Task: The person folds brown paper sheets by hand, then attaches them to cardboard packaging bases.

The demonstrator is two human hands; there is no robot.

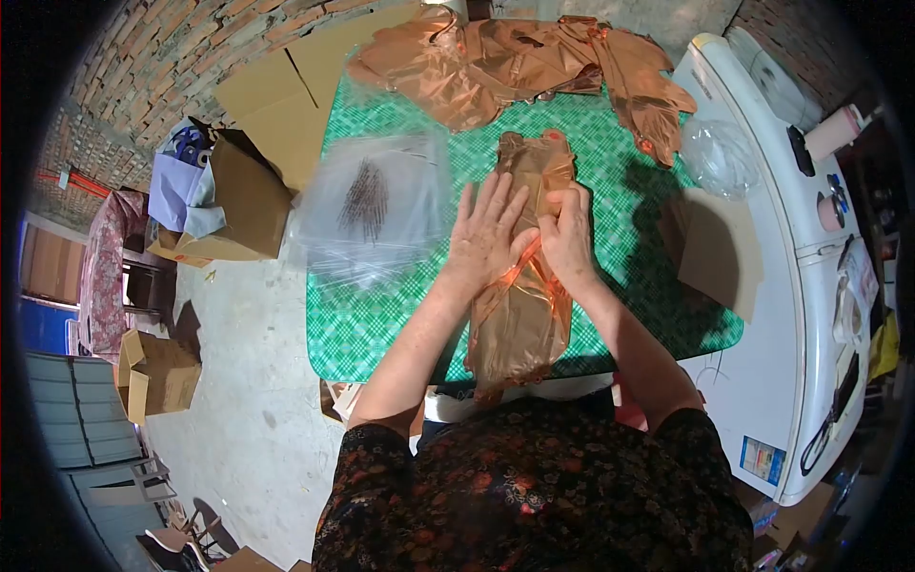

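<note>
A long, flattened piece of shiny copper-coloured foil (522, 329) lies on the green checked tabletop (381, 336), running from its middle to the near edge. My left hand (486, 232) rests palm down on the foil's left side, fingers spread. Against the right side, my right hand (569, 234) has its fingers curled in a pinch on the foil, beside an orange-red strip that crosses it. More crumpled copper foil pieces (543, 69) lie along the far edge. To the left is a stack of clear plastic bags (334, 181).
Cardboard (717, 250) lies at the table's right, near a clear plastic bundle (717, 160). A white appliance (777, 315) borders the right side. An open carton (250, 195) with purple packaging stands left; a smaller box (164, 377) sits on the floor.
</note>
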